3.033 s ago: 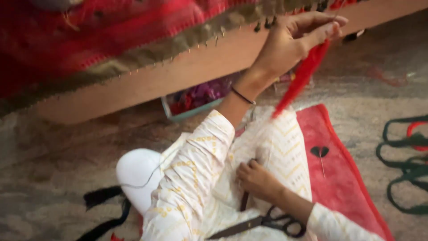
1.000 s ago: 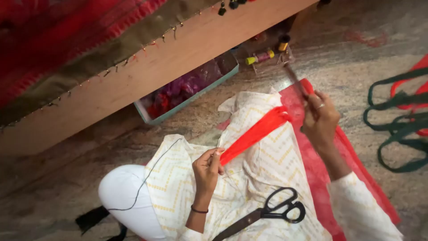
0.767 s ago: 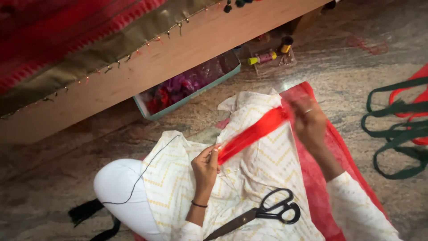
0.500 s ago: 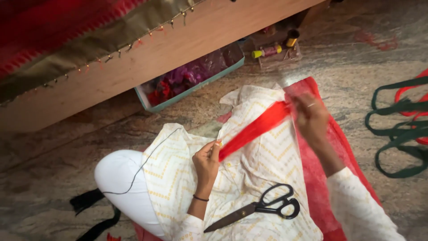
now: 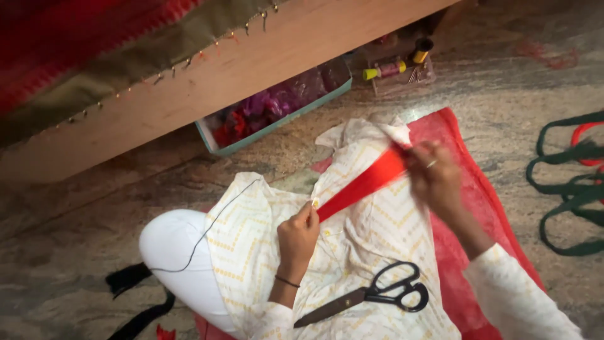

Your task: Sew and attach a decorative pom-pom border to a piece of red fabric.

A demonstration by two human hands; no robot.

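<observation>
I see both hands working a red strip (image 5: 368,181) of cloth, stretched taut on a slant over the lap. My left hand (image 5: 298,234) has its grip clamped on the lower end of the strip, fingers curled together around it, a dark band on the wrist. My right hand (image 5: 435,177) has its grip pinched shut on the upper end, a ring showing on one finger. The strip runs straight between the two hands, hanging just above a cream tunic (image 5: 371,226) with a yellow zigzag pattern that covers the lap.

Black scissors (image 5: 371,297) lie on the tunic, between the forearms and below the strip, blades closed and pointing left, apart from both hands. A thin dark cord (image 5: 207,236) curves across the tunic and the white trouser knee (image 5: 173,252) at left.

Under the legs lies a red mat (image 5: 469,214) spread on the stone floor (image 5: 82,245). Past the knees stands a wooden frame (image 5: 207,88) with red and olive cloth (image 5: 113,63) pinned along its edge. Beneath it sits a teal tray (image 5: 270,119) of pink and purple scraps, and beside that some thread spools (image 5: 393,66), yellow and pink. Green and red loops (image 5: 569,182) lie on the floor at right, well apart from the hands. Black straps (image 5: 135,296) lie at lower left.
</observation>
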